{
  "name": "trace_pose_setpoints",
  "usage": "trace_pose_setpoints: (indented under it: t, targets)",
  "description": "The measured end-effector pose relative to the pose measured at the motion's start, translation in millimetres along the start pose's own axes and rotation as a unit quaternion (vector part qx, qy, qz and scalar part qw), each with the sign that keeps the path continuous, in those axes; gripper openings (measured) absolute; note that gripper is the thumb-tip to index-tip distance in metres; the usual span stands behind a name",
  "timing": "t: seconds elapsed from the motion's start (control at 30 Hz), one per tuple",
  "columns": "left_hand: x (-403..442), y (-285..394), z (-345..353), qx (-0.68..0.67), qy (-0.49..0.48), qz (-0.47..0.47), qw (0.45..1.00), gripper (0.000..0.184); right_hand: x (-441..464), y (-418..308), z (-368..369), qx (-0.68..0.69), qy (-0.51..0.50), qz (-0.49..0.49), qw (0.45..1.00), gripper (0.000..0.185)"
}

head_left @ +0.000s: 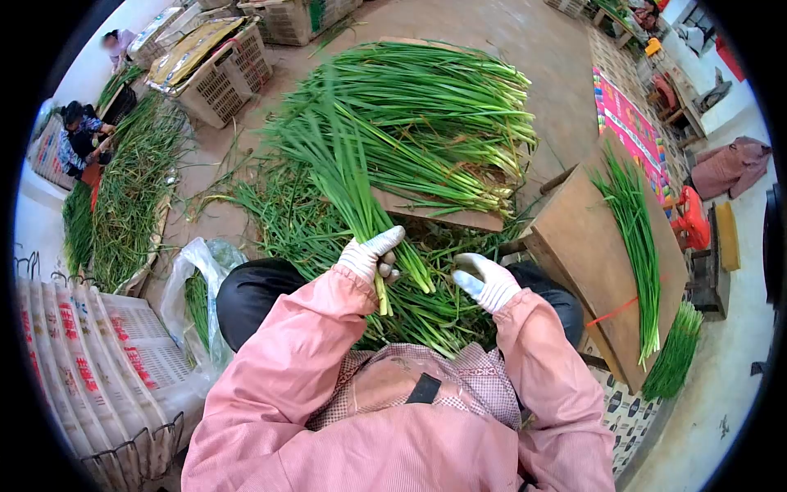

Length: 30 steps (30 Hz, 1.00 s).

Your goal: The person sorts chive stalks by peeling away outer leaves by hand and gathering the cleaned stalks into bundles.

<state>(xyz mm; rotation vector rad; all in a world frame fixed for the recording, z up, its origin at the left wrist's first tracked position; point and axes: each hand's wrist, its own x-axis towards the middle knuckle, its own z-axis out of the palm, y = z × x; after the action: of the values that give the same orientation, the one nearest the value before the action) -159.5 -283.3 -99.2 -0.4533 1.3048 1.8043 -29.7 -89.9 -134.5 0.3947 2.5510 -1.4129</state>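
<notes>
Left grip (371, 256) around green stalks (351, 187)

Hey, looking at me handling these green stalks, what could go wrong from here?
The held bunch may fan out or shed stalks: only the left hand grips it, near its pale ends, while the right hand is open and apart. Loose stalks beneath could get mixed in. The side bunch might get knocked off its board, since its pale ends lie close to the edge.

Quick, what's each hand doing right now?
Left hand: closed, holding a bunch of green stalks.
Right hand: open, nothing visible in it.
</notes>
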Motion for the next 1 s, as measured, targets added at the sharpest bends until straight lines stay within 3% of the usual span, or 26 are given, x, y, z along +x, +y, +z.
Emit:
trace_pose_setpoints:
  t: [0.1,0.13,0.3,0.4,0.43,0.5,0.57,0.63,0.7,0.77,0.83,0.93,1.0]
  targets:
    - [6,-11,8,-0.024,0.003,-0.017,1.000,0.024,3,-31,10,0.153,-0.046,0.004,0.987,0.040]
    - [8,-13,9,-0.032,0.007,-0.025,0.999,0.024,4,-44,9,0.148,-0.030,0.051,0.987,0.028]
    - [13,-15,4,-0.065,0.053,-0.033,0.996,0.027,5,-50,22,0.054,0.027,0.007,0.998,0.019]
    - [34,-7,-14,-0.123,0.089,-0.012,0.988,0.028,-11,-42,16,-0.109,-0.058,-0.051,0.991,0.019]
    - [30,2,-16,-0.083,0.073,-0.010,0.994,0.028,-18,-35,11,-0.146,-0.152,-0.035,0.977,0.028]
    - [29,6,-18,-0.013,0.020,-0.006,1.000,0.027,-23,-22,-3,-0.178,-0.242,0.055,0.952,0.045]
    - [23,3,-8,0.039,-0.011,-0.021,0.999,0.027,-20,-15,-7,-0.041,-0.058,0.061,0.996,0.051]
    - [17,-7,7,0.055,-0.030,-0.030,0.998,0.027,-2,-22,-4,0.110,-0.029,0.032,0.993,0.054]
    - [15,-16,16,0.064,-0.031,-0.046,0.996,0.026,20,-28,3,0.161,-0.103,0.048,0.980,0.055]
    - [15,-23,13,0.045,-0.056,-0.056,0.996,0.025,35,-21,12,0.232,-0.102,0.116,0.960,0.047]
    - [15,-26,6,0.045,-0.008,-0.066,0.997,0.024,44,-12,18,0.256,-0.120,0.113,0.952,0.041]
    - [16,-30,-2,0.058,0.032,-0.071,0.995,0.023,45,-1,28,0.421,-0.122,0.196,0.877,0.030]
    - [16,-32,-3,0.060,0.032,-0.065,0.996,0.023,46,-1,24,0.400,-0.108,0.222,0.883,0.029]
